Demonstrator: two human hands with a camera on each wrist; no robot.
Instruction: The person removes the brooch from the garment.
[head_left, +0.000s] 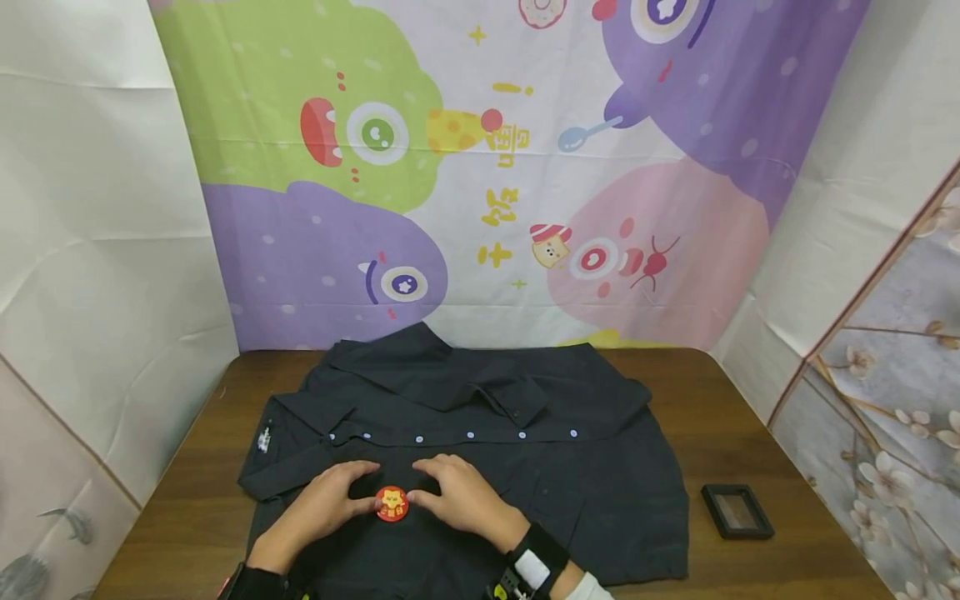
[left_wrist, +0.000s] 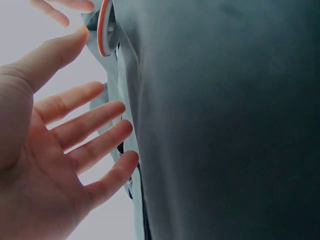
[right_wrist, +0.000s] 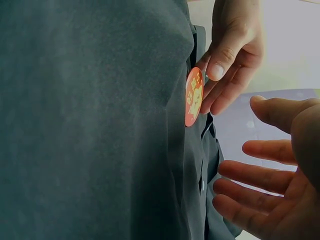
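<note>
Wristbands [head_left: 552,550], bottom edge; left hand [head_left: 327,502], right hand [head_left: 467,498] loose, grasping nothing, flank round badge [head_left: 392,505], face up, yellow figure [head_left: 392,497] towards frame top.

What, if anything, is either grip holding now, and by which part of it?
Nothing is held. The left grip and right grip flank the red badge on the dark shirt, fingers spread and not pinching it.
</note>
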